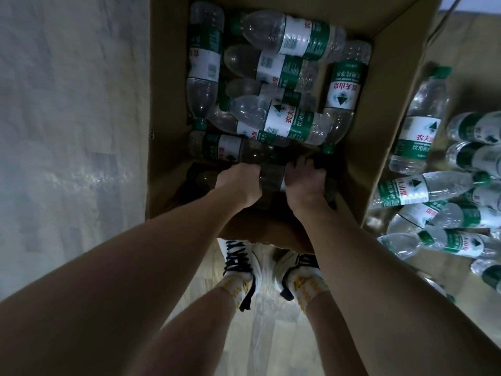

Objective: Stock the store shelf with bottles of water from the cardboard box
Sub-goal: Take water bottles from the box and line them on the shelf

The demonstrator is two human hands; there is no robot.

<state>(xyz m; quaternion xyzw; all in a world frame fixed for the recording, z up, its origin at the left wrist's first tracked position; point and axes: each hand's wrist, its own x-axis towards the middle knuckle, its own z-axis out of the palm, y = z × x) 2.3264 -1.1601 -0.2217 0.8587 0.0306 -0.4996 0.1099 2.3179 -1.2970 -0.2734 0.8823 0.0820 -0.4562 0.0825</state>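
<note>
One open cardboard box [385,77] stands on the floor [67,131], and both arms reach down into its near end. About nine water bottles [273,123] with green caps and white-and-green labels show inside it, lying criss-cross in a loose pile; some are half buried, so the count is rough. One lies along the left wall, one stands out on top at the far side, one lies across the middle, and one runs along the right wall.

The left hand [240,181] has its fingers curled down over a dark bottle [271,176] lying in shadow at the near end of the box. The right hand [306,180] sits just beside it, fingers likewise curled downward onto the same shadowed spot; whether it grips that bottle or another one cannot be told, since the fingertips are hidden. Neither hand is spread flat.

To the right of the box, a second heap of roughly ten bottles [423,189] lies on a brown surface [466,58], most on their sides, one leaning against the box's right wall.

At the box's near edge, two feet in white trainers [241,270] with dark laces stand on the floor.
</note>
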